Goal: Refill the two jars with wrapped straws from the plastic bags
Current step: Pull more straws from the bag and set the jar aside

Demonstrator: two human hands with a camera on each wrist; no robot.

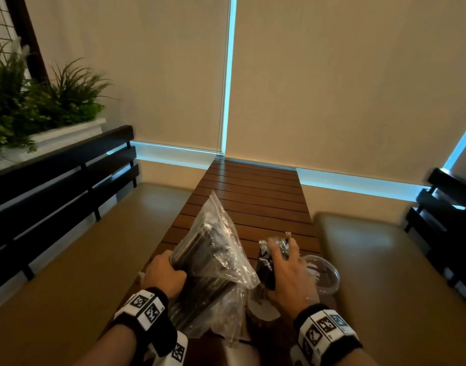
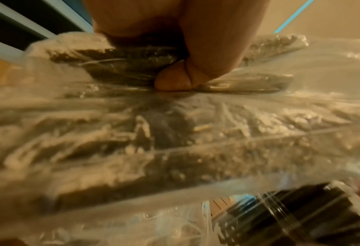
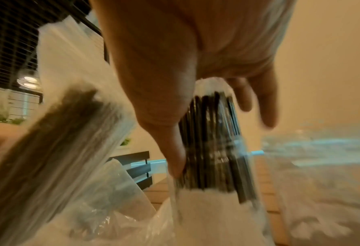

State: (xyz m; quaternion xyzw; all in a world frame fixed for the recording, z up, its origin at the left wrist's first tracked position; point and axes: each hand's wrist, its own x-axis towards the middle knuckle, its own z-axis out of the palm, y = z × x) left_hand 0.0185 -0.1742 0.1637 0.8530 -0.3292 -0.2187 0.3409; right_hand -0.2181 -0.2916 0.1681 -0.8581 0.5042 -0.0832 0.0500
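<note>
A big clear plastic bag full of dark wrapped straws stands tilted on the wooden table. My left hand grips its lower left side; in the left wrist view the thumb presses into the bag. Right of it, my right hand holds a bundle of dark wrapped straws between thumb and fingers. In the right wrist view that bundle appears to stand in a clear jar, whose base is hidden. A second clear jar stands open just right of my right hand.
The slatted table runs away from me to the blinds. Padded benches flank it, each with a black slatted backrest. A planter with green plants sits behind the left backrest.
</note>
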